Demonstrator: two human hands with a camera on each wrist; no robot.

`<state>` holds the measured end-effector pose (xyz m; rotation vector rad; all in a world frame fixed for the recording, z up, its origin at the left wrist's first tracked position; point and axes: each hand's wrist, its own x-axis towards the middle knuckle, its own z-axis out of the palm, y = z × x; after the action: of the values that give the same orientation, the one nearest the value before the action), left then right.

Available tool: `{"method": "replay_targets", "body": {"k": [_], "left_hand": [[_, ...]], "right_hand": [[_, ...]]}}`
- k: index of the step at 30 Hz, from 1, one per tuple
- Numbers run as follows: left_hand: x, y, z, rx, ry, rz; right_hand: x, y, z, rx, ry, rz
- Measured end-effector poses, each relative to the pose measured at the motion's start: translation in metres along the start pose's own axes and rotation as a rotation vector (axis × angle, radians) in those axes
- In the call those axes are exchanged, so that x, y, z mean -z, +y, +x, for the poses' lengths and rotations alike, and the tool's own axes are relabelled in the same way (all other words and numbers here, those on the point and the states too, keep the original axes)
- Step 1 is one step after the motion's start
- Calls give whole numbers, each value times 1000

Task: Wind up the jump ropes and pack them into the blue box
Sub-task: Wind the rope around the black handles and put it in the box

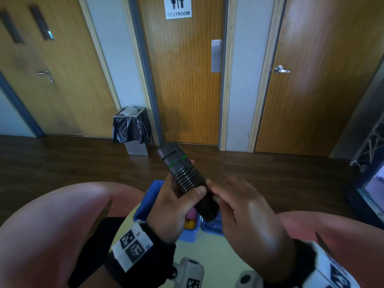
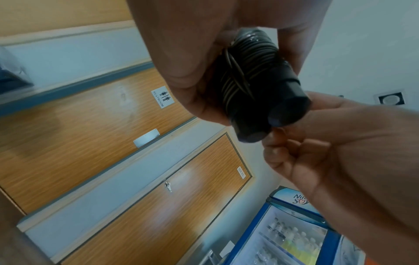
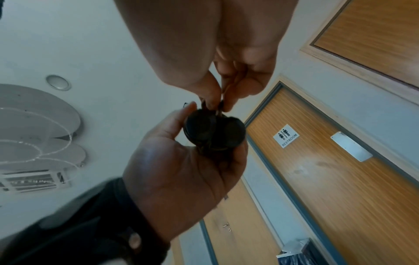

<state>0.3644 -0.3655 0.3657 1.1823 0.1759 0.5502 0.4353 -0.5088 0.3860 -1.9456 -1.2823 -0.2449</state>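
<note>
Two black jump-rope handles [image 1: 188,177] lie side by side as one bundle, with thin cord wound round their ribbed middle [image 2: 247,71]. My left hand [image 1: 182,196] grips this bundle from the left, thumb across the windings, and holds it tilted above the blue box [image 1: 145,204]. My right hand [image 1: 215,194] is at the bundle's lower end, where thumb and forefinger pinch the cord [image 3: 221,105]. The right wrist view looks at the two round handle ends [image 3: 214,131]. The box is mostly hidden behind my hands; something pink and yellow [image 1: 190,220] lies inside it.
The blue box stands on a pale yellow surface [image 1: 218,256] right in front of me. Beyond is dark wood floor, a bin with a black bag [image 1: 131,127], and the restroom door [image 1: 187,80]. A blue drinks fridge [image 2: 294,233] stands to the right.
</note>
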Motion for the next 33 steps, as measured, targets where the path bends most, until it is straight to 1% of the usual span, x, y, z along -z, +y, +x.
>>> {"method": "replay_targets", "body": {"k": [3, 6, 8, 11, 16, 20, 22, 23, 25, 27, 30, 33], "left_hand": [[0, 5, 2, -18, -13, 6], [-1, 6, 4, -31, -33, 41], [-2, 6, 4, -49, -47, 78], [-3, 7, 3, -77, -104, 123], [-2, 13, -1, -101, -147, 187], [0, 19, -4, -122, -171, 235], [1, 21, -6, -115, -175, 250], [2, 21, -6, -113, -179, 250], [3, 23, -8, -105, -179, 224], [3, 26, -10, -98, -184, 190], [6, 26, -13, -105, -201, 190], [11, 24, -15, -59, -201, 209]], "right_hand": [[10, -4, 5, 16, -61, 26], [19, -6, 10, -33, -111, 153], [25, -3, 13, -77, -114, 207], [30, 1, 15, -68, -93, 189], [43, -9, 16, -220, -136, 348], [44, -11, 19, -319, -120, 464], [41, -9, 19, -351, -131, 459], [39, -9, 18, -336, -145, 414], [32, -10, 15, -253, -177, 294], [28, -12, 12, -177, -190, 256], [27, -13, 10, -16, -170, 226], [26, -12, 10, 119, -143, 152]]}}
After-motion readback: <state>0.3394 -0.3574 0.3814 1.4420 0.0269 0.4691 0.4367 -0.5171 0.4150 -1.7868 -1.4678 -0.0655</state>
